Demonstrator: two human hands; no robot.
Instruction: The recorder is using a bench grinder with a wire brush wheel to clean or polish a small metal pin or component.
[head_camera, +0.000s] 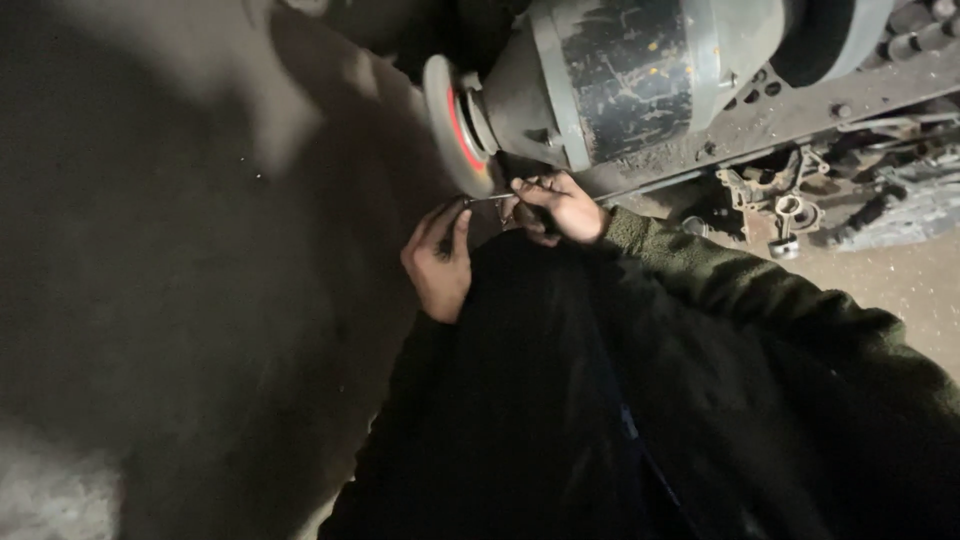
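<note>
Below, a bare grey floor (180, 300) fills the left half of the view, dim and shadowed. Above it sits a heavy bench grinder (620, 80), its worn grey motor housing bolted to a perforated metal base (800, 110) strewn with dark machine parts (790, 205). A person in a green fleece sleeve (760, 290) crouches just under the machine. At the motor's left end, the grinding wheel (455, 130), pale with a red ring, faces the hands. The left hand (438, 262) and right hand (560, 205) each pinch one end of a thin metal rod (487, 199), fingers closed on it, holding it level just beneath the wheel's lower edge; contact cannot be made out.
</note>
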